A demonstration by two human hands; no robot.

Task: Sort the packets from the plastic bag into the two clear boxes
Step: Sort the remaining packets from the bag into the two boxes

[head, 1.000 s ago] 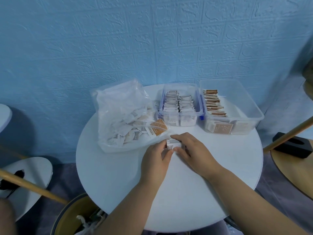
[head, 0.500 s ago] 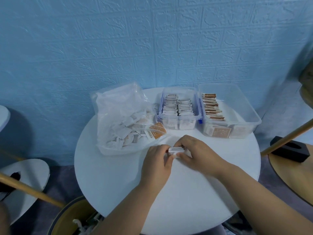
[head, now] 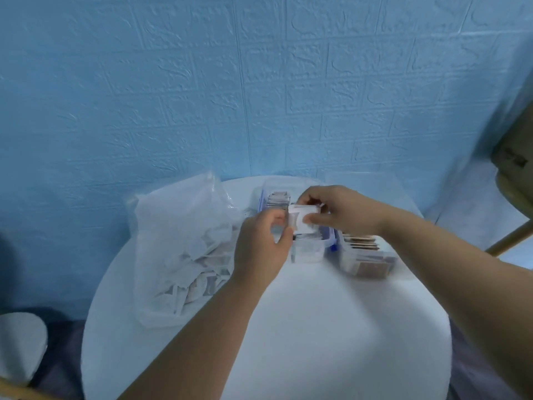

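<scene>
Left hand and right hand together, tight around white packet stack over blue-latched clear box

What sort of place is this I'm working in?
Probably a small indoor sitting or café-style corner, not a workshop: a round white table stands against a blue brick-embossed wall, what looks like another white table shows at lower left, and a wooden furniture leg at right.

The table bears plastic bag at left, middle box, then right box.
</scene>
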